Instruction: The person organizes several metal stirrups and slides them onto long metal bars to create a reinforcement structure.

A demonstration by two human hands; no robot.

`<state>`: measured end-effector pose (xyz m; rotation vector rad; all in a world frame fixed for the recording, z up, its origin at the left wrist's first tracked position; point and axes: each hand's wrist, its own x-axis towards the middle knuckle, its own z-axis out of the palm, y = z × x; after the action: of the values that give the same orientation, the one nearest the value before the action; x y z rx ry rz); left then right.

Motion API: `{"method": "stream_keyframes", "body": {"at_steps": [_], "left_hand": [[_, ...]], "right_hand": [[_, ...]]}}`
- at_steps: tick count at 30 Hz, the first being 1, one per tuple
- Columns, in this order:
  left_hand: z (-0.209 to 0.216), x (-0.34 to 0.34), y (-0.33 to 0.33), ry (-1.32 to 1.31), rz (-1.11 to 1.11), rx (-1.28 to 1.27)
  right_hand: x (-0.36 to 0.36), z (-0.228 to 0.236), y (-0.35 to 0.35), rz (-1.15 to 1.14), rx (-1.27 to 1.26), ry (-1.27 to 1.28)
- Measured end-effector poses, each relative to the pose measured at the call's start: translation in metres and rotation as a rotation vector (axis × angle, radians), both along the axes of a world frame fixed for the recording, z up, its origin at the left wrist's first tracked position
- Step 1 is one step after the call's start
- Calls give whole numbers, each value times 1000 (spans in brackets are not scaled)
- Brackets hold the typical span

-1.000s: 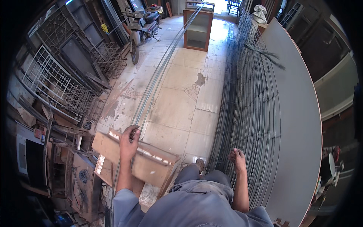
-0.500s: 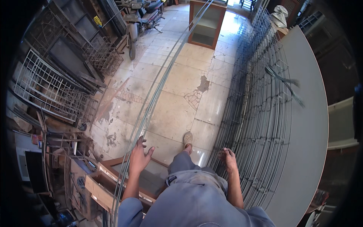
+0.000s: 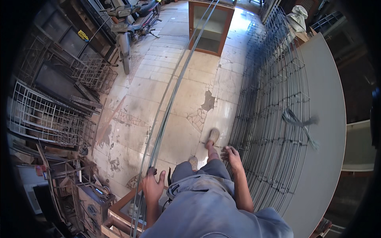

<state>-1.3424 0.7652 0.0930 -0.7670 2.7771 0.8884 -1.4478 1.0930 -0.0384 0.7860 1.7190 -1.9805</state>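
My left hand is low beside a bundle of long thin metal rods. Its thumb stands apart from the fingers, whose tips come close to the rods; whether they touch I cannot tell. My right hand hangs by the near side of long steel rebar frames, fingers loosely bent and apart, holding nothing I can see. The rods stretch from above a wood-framed glass cabinet at the far end to over another wood-framed cabinet at my lower left.
A parked motorcycle stands far left. White metal grilles and scrap frames line the left wall. A large grey panel edges the rebar frames, with a tied wire bunch upon them. The tiled floor has a broken patch.
I have stepped forward, and a different foot is ahead. The far cabinet and floor patch appear nearer. My left hand sits lower in view; my right hand has shifted slightly left and up.
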Motion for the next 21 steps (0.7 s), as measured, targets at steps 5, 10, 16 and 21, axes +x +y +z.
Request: {"method": "stream_keyframes", "body": {"at_steps": [5,10,16,21], "left_hand": [[8,-55,19,-12,107,-82],[11,-103,41,-41,329,-186],[3,-121,46,48,603,-227],[-18,-125,68,39,956,-267]], "right_hand": [[-193,14,-35,195,101,253],[-432,20,-50,122,103,564],[-693,76,-93,103,482,608],[-780,81,-115,532,719,368]]}}
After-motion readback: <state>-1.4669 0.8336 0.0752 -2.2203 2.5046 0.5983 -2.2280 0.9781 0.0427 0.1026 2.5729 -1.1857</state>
